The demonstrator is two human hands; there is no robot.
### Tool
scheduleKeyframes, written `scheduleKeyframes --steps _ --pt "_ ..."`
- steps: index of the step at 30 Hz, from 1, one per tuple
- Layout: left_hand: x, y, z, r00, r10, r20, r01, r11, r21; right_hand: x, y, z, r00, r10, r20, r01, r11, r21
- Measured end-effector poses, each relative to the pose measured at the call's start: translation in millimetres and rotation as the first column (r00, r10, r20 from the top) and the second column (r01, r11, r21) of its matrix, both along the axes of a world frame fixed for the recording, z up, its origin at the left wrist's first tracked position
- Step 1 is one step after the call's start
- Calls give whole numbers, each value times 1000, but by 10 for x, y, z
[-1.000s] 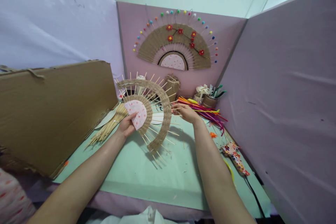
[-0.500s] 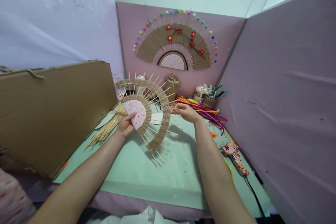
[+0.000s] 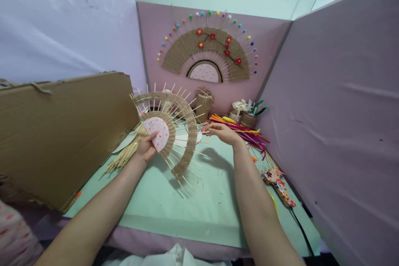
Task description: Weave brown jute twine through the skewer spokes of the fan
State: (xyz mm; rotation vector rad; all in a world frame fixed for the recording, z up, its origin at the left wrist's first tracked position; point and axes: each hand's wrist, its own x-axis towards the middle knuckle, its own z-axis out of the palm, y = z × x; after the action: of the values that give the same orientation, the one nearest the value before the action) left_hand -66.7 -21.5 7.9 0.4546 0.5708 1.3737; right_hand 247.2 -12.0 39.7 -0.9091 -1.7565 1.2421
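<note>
Fan (image 3: 171, 134) in left fingers (image 3: 151, 136), perhaps against right (image 3: 215, 126)

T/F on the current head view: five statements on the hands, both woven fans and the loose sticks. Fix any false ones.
1. The left hand holds a woven fan by its spotted centre. True.
2. The right hand is on the flower-patterned tool. False: its fingertips are by the stick tips outside the held fan's outer band; that tool lies on the table.
3. The wall fan carries red flowers. True.
4. The held fan's stick tips carry coloured balls. False: they are bare; the coloured balls are on the wall fan.
5. A bundle of pale sticks lies left of the held fan, near the cardboard. True.
</note>
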Motion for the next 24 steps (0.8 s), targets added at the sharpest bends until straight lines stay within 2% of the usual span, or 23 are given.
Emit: scheduleKeyframes --steps 3,6,11,15,20,24 --pt "-9 -5 12 999 45 10 -45 999 16 10 69 -96 999 -27 46 26 999 22" --pt "-46 -1 6 998 59 7 -59 998 21 54 167 -222 980 -117 159 109 992 61" --pt "-183 41 -72 998 60 25 -61 998 31 144 305 -410 850 -296 436 256 955 150" --pt "-256 62 -110 997 42 66 -45 998 48 174 341 -501 815 -325 480 287 946 152" --pt "-187 26 -59 999 12 45 -12 1000 10 140 320 -509 812 -336 478 299 942 155" --pt "-95 17 -73 999 -38 -26 38 999 2 86 252 -375 840 -318 440 275 948 161"
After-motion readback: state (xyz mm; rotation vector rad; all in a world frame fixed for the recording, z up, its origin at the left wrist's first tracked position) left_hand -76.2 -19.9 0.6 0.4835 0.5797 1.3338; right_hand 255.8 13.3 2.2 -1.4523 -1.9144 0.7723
